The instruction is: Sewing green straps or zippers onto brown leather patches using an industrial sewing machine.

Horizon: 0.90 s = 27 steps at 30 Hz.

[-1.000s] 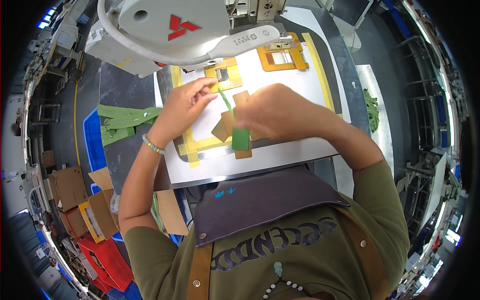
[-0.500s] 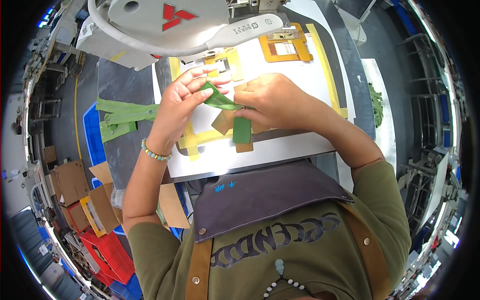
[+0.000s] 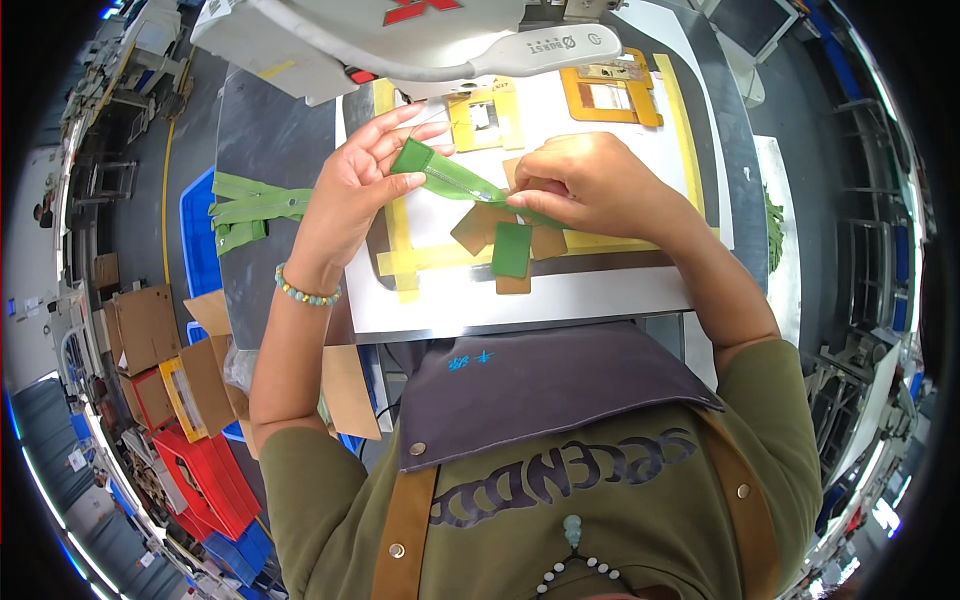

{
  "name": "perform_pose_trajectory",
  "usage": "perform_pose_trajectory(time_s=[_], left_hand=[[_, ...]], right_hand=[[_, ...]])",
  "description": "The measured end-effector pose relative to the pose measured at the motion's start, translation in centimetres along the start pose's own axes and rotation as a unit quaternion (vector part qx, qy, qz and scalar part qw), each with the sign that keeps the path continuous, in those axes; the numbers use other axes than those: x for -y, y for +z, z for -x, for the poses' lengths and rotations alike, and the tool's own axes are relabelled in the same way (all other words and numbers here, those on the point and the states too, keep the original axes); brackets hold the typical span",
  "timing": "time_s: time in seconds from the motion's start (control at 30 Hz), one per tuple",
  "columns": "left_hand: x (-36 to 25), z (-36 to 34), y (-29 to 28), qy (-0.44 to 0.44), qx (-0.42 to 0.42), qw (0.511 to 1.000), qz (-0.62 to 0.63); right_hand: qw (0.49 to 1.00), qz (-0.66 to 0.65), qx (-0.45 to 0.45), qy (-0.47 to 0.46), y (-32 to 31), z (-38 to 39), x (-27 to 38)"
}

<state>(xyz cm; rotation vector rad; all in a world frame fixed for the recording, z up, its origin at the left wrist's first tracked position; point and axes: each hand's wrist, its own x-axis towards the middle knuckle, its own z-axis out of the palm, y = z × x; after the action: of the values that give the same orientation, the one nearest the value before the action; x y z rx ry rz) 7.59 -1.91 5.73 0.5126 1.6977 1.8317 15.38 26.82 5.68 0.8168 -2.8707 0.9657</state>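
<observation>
A green zipper (image 3: pixel 458 180) is stretched between my two hands above the work board. My left hand (image 3: pixel 372 165) holds its left end by the thumb, with the other fingers extended behind. A darker green rectangular patch (image 3: pixel 411 155) covers that end. My right hand (image 3: pixel 592 185) pinches the zipper near its metal slider, fingers curled, and a short tail shows below the thumb. Just under the zipper, a loose green patch (image 3: pixel 512 250) lies on several tan card pieces (image 3: pixel 474 232), which fan out from beneath the right hand.
More green zippers (image 3: pixel 258 207) lie left of my left forearm. Yellow tape (image 3: pixel 430 262) edges the white board, where yellow frames (image 3: pixel 590 92) sit at the back. A white machine (image 3: pixel 330 50) with a hose-like arm overhangs the far side. Cardboard boxes (image 3: pixel 143 315) stand lower left.
The view has shifted, so the table sits further right. The zipper's left end, bent before, is now flatter with its patch facing up. More of the zipper's length shows between the hands.
</observation>
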Motion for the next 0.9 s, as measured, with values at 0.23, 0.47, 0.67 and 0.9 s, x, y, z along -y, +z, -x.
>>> perform_pose_trajectory(time_s=[0.23, 0.47, 0.67, 0.9], left_hand=[[0.1, 0.2, 0.1, 0.016, 0.014, 1.0, 0.017], [1.3, 0.1, -2.7, -0.072, 0.027, 0.994, 0.076], [-1.4, -0.8, -7.9, 0.012, 0.002, 0.938, -0.348], [1.7, 1.6, -11.7, 0.083, -0.049, 0.84, -0.535]], right_hand=[[0.997, 0.036, 0.069, -0.017, -1.6, 0.6, 0.6], [0.913, -0.358, 0.186, -0.062, -2.8, 0.7, 6.7], [0.944, -0.303, 0.09, -0.099, -2.3, 1.1, 5.6], [0.998, 0.049, 0.024, -0.012, -1.3, 1.8, 1.8]])
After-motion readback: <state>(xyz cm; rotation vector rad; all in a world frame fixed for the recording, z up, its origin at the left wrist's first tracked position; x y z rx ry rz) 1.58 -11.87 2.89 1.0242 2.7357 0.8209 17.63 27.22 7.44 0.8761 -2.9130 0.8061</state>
